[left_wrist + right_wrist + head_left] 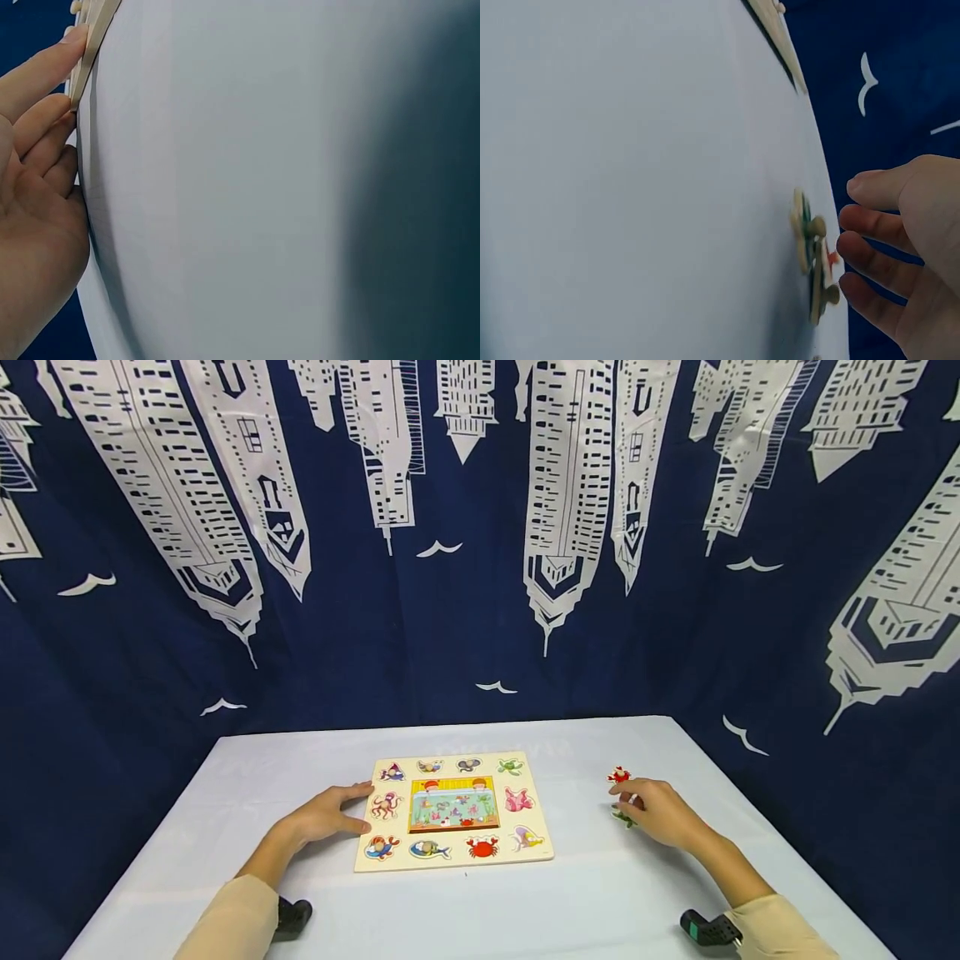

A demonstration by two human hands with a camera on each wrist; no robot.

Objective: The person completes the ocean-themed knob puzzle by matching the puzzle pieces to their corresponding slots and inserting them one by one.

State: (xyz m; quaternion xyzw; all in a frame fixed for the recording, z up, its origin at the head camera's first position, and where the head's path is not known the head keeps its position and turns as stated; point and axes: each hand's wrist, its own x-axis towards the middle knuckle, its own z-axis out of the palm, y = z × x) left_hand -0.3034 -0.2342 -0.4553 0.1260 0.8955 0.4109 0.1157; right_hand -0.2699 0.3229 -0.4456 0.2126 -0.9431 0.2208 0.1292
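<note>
Beige sleeves (232,920) lay nearest, below both wrists. On the white table (525,914), the person's left hand (326,817) rested against the left edge of a wooden puzzle board (458,848), thumb and forefinger spread wide. Well to the board's right, the right hand (663,812) hung loosely bent, thumb parted from fingers, just beside a green piece (623,817) and a red piece (618,774); whether it touched either, I couldn't tell.

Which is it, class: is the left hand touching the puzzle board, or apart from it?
Touching. The left wrist view shows it: a fingertip of the left hand rests against the puzzle board at its edge.
</note>
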